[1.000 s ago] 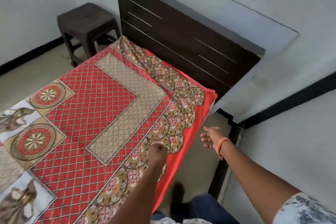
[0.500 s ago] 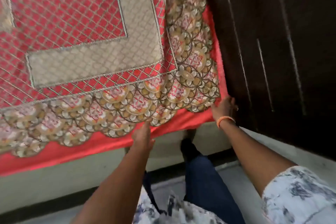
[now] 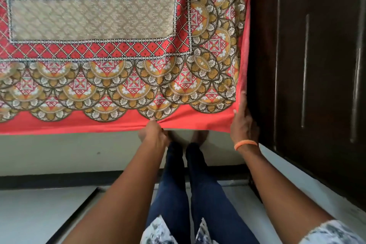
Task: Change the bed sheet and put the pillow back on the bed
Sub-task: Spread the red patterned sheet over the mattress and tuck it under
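Head view: my left hand pinches the sheet hem on the bed's near edge, right hand grips its corner by the headboard; uneven pull would skew it or slip my pinch.

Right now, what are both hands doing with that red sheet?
Left hand pinches the bed sheet hem. Right hand grips its corner beside the headboard. Nothing blocking.

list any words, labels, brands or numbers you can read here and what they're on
None: no readable text shows anywhere.
The bed sheet bears only printed patterns, no letters.
The headboard has plain pale grooves, no label.
The orange wristband on the right hand shows no writing.
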The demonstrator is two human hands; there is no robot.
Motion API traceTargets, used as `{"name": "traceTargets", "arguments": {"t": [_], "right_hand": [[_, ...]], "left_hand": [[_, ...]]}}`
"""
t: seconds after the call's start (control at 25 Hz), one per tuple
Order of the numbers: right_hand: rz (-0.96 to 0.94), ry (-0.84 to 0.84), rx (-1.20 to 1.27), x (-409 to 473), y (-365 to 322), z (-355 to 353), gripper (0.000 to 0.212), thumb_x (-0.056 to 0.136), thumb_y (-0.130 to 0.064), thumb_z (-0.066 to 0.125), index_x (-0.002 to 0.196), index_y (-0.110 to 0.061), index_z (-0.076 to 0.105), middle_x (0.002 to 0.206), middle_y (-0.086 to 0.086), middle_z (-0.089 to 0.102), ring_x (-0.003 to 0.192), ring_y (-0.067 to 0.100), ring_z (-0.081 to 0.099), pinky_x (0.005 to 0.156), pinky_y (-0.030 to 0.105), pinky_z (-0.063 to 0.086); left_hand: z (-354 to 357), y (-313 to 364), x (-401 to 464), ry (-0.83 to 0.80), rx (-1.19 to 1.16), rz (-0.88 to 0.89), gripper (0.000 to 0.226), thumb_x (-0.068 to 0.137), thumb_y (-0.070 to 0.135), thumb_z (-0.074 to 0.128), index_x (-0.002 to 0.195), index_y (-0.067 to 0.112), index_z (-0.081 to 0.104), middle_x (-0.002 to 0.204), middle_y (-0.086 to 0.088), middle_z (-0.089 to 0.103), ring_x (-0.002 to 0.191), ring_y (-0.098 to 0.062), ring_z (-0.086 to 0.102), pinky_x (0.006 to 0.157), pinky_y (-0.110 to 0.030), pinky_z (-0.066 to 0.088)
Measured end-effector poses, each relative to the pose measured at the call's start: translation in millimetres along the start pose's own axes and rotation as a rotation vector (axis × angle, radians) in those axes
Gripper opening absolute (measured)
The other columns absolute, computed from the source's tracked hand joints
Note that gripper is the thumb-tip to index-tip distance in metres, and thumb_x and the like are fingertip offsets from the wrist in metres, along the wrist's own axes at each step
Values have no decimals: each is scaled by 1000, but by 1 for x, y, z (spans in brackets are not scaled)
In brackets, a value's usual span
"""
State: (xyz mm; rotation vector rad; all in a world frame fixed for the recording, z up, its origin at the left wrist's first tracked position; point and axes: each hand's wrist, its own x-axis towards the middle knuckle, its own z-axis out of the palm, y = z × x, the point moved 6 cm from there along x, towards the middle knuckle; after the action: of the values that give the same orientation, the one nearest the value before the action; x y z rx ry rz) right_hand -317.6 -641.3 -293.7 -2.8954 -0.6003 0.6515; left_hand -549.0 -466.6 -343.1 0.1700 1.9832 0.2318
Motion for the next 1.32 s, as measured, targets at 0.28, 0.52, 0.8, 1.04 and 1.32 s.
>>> {"name": "traceTargets", "arguments": {"t": [0.28,0.52,0.8,1.04,1.32], "right_hand": [[-59,-368,-313,-29,22,8,76,95,-5,33,156,-29,-7,106,18,63,94,39,64,77,44,51],[-41,-482,-350,-76,46,18,81,95,-1,34,154,-25,-16,109,15,65,94,30,66,76,40,51],[162,-452,-293,-66,52,58,83,97,-7,40,152,-24,-20,113,22,65,97,37,66,78,43,50],[772,-611,91,-65,50,93,40,88,-25,55,125,-12,47,89,11,60,66,38,68,57,50,60],[460,-475,14,0,7,34,19,87,-22,62,88,-3,63,88,15,65,78,35,69,66,39,58]], "left_hand": [[-24,-10,-30,-32,296,130,36,97,33,60,73,11,47,58,-2,43,34,-10,37,37,-19,31],[-45,-46,-22,-67,425,120,35,98,43,55,80,13,47,59,-2,43,45,-13,36,41,-24,30],[-18,-45,19,-189,422,-30,26,95,35,61,97,9,57,84,-5,60,72,-18,55,72,-36,52],[-30,-60,32,-192,400,-111,11,98,7,50,105,11,58,77,-5,56,61,-15,49,55,-26,40],[-4,-36,-3,-186,350,5,22,94,-1,42,97,5,63,88,-14,69,50,-15,55,47,-26,53]]}}
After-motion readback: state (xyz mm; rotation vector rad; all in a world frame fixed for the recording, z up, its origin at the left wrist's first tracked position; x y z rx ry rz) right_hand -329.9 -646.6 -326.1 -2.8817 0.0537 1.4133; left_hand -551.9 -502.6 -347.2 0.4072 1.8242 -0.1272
